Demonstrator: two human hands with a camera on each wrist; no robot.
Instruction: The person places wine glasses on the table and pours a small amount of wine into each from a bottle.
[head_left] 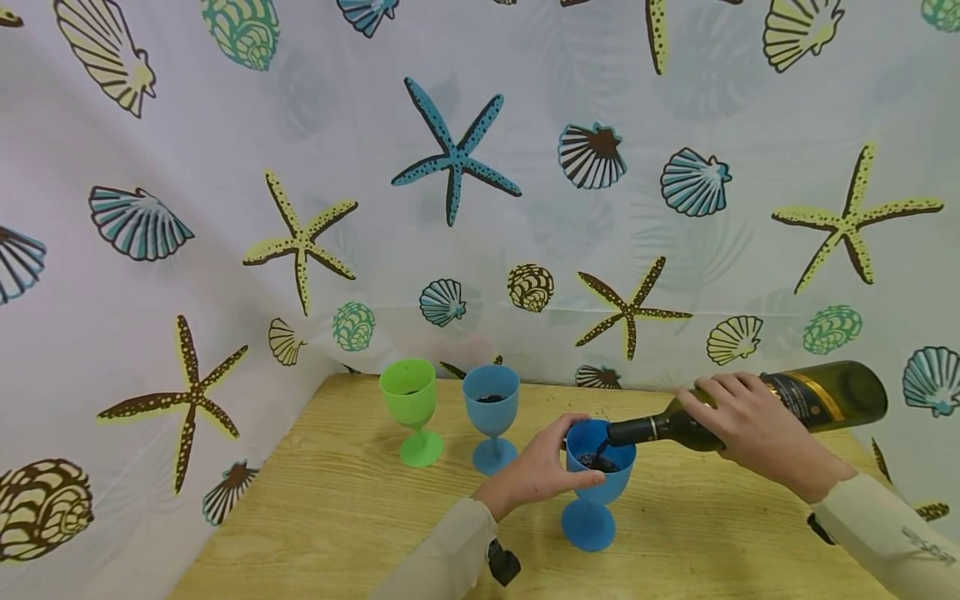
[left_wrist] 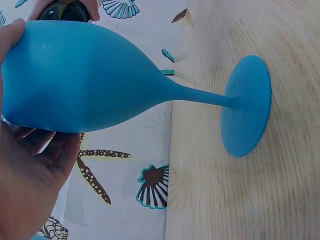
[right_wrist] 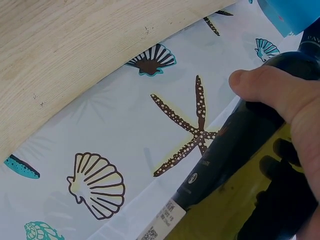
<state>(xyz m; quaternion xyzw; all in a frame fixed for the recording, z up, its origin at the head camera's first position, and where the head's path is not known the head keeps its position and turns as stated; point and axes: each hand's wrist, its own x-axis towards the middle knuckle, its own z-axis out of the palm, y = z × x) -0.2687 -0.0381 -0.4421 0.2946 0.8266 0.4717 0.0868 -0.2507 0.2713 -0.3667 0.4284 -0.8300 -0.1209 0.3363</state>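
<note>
My right hand grips a dark green wine bottle around its shoulder, tilted with the neck low and to the left. Dark liquid runs from its mouth into a blue plastic goblet. With fingers and thumb around the bowl, my left hand holds this goblet by its upper part. In the left wrist view the goblet's stem and round foot show at the table surface. The right wrist view has the thumb lying across the bottle, its label below.
A green goblet and a second blue goblet, each with dark liquid inside, stand at the back left of the wooden table. A white curtain with shells and starfish hangs behind the table and along its sides.
</note>
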